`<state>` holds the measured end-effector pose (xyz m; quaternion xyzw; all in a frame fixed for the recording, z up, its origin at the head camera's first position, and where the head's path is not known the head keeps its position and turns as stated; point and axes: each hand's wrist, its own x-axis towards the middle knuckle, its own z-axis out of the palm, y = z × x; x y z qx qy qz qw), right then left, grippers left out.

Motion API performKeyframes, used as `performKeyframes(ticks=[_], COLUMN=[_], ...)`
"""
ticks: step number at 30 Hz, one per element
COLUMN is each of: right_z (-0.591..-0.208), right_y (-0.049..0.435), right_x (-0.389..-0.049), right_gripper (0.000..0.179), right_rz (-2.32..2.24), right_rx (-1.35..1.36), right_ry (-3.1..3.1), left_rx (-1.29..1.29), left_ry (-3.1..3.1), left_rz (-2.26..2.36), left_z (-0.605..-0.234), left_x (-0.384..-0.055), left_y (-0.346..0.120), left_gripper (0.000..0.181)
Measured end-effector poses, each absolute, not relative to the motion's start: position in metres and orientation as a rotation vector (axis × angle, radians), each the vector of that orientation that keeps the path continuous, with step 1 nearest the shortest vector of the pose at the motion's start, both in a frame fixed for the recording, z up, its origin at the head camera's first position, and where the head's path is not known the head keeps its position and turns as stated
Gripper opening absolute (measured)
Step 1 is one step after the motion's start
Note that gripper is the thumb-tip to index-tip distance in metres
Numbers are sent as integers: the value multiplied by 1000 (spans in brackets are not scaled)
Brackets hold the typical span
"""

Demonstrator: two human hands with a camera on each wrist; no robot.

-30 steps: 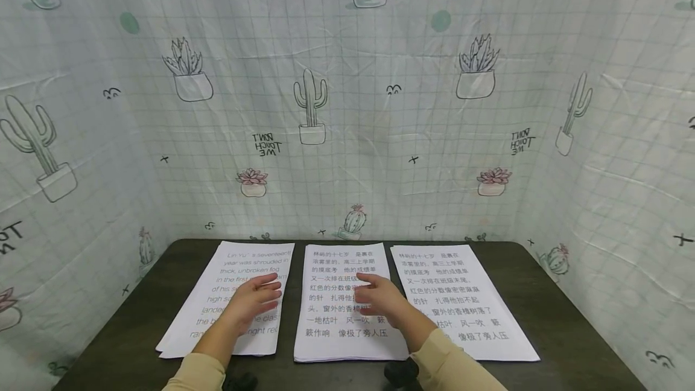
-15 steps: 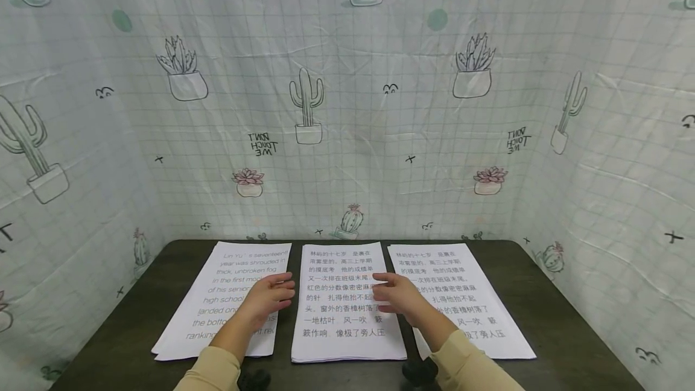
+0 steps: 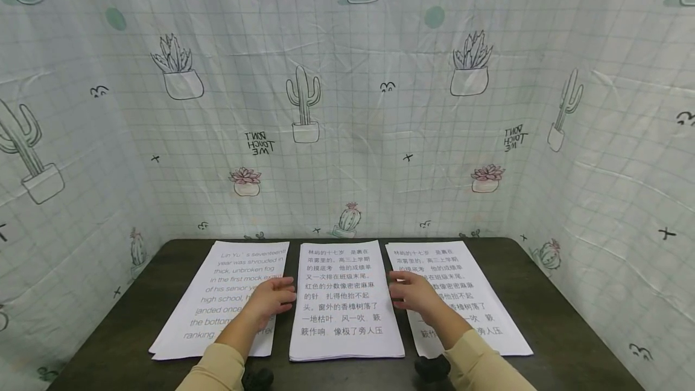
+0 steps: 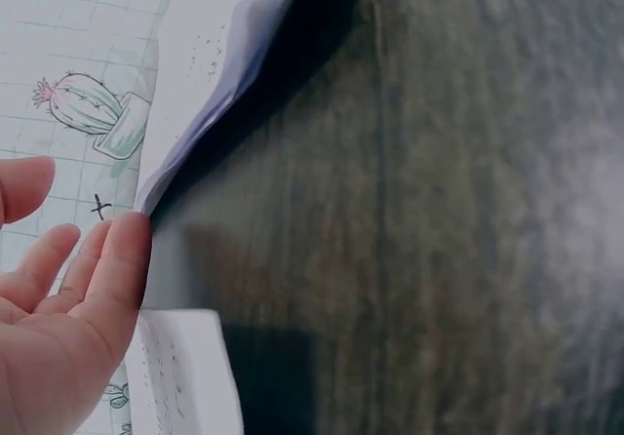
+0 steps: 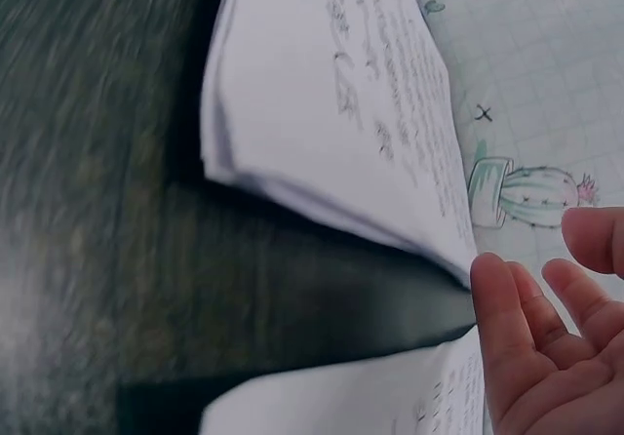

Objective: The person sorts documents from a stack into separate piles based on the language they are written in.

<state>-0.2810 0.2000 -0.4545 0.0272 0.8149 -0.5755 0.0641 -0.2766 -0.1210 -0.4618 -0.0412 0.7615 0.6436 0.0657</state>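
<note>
A middle stack of white paper (image 3: pixel 339 294) printed with Chinese text lies on the dark table (image 3: pixel 336 373). My left hand (image 3: pixel 265 301) is above the right part of the left paper stack (image 3: pixel 190 318), which bears English text. Its fingers are loosely extended, with the tips close to the middle stack's left edge. My right hand (image 3: pixel 417 295) overlaps the left side of the right paper stack (image 3: pixel 475 318), its fingertips near the middle stack's right edge. Both palms face inward. In the wrist views, the left hand (image 4: pixel 78 328) and right hand (image 5: pixel 546 357) hold nothing.
A curtain (image 3: pixel 347 107) printed with cacti and a grid surrounds the table's back and sides. Narrow strips of dark table separate the three stacks. Black wrist devices (image 3: pixel 432 368) sit below the hands, near the cuffs.
The right hand has moved right, from over the middle stack to over the right stack. The left hand has shifted slightly right. The head view has turned a little; the stacks lie as before.
</note>
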Motion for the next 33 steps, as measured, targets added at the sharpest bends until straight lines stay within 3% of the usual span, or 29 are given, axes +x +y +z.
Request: performKeyframes(ticks=[18,33], right_z=[-462,-467], right_y=[202,195], right_x=[-279,-278], right_gripper=[50,50], right_rz=[-1664,-1582], right_rx=[199,234], right_ry=[2438,2445], left_rx=[-154,-294], left_ry=[2385,2501], left_rz=[1782,1676], left_z=[-465,-468], left_x=[-274,-275], left_y=[-113,-103], left_gripper=[51,37])
